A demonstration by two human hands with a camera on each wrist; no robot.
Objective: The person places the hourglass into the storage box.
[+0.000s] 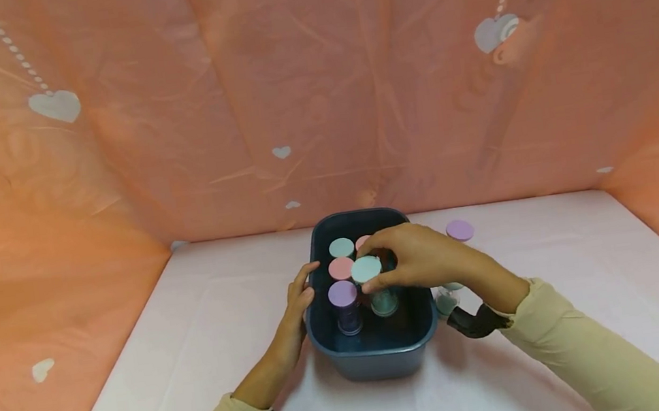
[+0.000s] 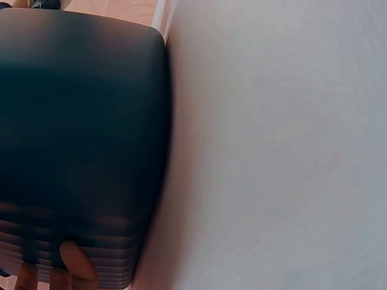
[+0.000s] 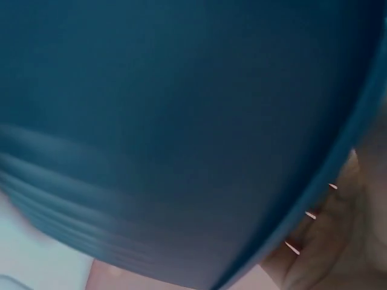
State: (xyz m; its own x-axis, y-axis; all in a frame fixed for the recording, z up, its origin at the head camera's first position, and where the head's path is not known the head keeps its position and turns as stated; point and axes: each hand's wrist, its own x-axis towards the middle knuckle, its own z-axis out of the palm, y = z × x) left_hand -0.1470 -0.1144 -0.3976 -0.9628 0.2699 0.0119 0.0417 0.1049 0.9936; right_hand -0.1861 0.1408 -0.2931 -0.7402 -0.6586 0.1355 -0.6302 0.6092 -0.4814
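A dark blue tub (image 1: 378,350) stands on the white tabletop (image 1: 197,331), directly in front of the person. Inside it, small jars stand upright and packed close: a mint-lidded jar (image 1: 341,248) and a pink-lidded one (image 1: 341,268) toward the far wall, a purple-lidded jar (image 1: 343,295) nearer the front.

The right hand (image 1: 422,256) reaches over the tub from the right; its fingers (image 1: 379,284) and thumb pinch the rim of a mint lid topping a glitter-filled jar (image 1: 383,302), which hangs upright within the tub beside the purple-lidded jar. The grip at the lid, rather than the body, likely suits the tight spacing, since there is little room for fingers between neighbours. Whether the jar's base touches the tub floor cannot be told.

The left hand (image 1: 298,305) rests against the tub's left wall, fingers relaxed and laid flat over the rim (the left wrist view shows fingertips (image 2: 75,261) against the ribbed outer wall (image 2: 78,151)). This placement appears to steady the tub.

A purple lid (image 1: 459,230) sits on the tabletop just right of the tub, apart from the others. The right wrist view shows only blurred blue wall (image 3: 181,121).
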